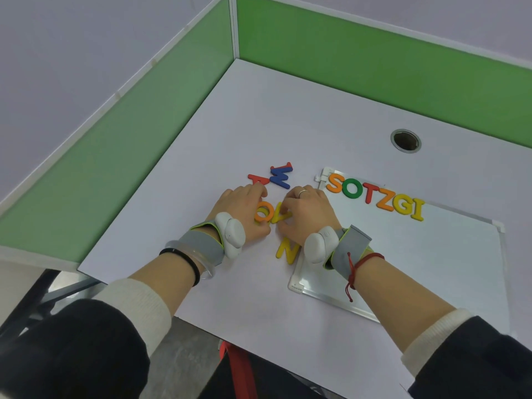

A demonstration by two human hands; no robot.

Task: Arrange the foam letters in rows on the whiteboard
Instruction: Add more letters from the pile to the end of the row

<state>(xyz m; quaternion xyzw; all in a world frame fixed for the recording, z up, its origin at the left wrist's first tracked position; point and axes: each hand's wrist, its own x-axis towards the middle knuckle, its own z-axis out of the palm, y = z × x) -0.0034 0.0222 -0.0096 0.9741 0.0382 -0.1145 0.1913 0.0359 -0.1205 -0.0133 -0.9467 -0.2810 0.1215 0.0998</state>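
A whiteboard (417,254) lies on the table at the right, with a row of foam letters (374,197) reading S O T Z G I along its far edge. Left of the board lie loose letters: a red letter (254,178), a blue W (280,177) over another red piece, an orange O (262,216), a yellow letter (280,216) and a yellow N (287,251). My left hand (244,208) rests on the orange O, fingertips touching the red letter. My right hand (308,211) has its fingers curled on the yellow letter beside the O.
Green partition walls (374,67) bound the table at the back and left. A round cable hole (406,140) sits behind the whiteboard. The table's near edge runs just below my forearms, with a red chair part (239,367) under it.
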